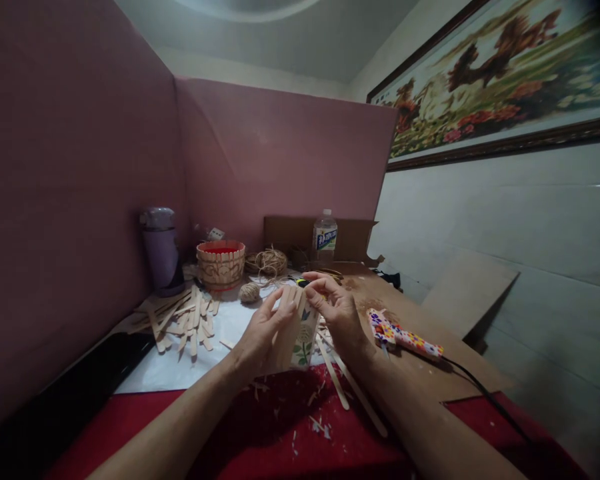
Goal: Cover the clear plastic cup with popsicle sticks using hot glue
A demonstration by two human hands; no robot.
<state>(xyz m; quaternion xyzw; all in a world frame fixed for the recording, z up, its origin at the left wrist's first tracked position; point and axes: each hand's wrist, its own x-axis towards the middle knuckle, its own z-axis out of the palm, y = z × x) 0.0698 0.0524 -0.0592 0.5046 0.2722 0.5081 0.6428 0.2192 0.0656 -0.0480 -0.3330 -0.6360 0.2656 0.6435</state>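
My left hand (264,327) wraps around the left side of a paper cup (303,341) printed with flowers, its fingers pressed on wooden sticks that line the cup's wall. My right hand (337,312) is closed too, pinching a wooden stick (295,297) against the cup's top rim. Both hands meet over the cup near the middle of the table.
A pile of wooden sticks (183,319) lies at left on white paper. Behind stand a stick-covered basket (221,265), a twine ball (249,292), loose twine (269,261), a water bottle (325,237) and a purple jar (161,250). A patterned glue gun (404,337) lies at right.
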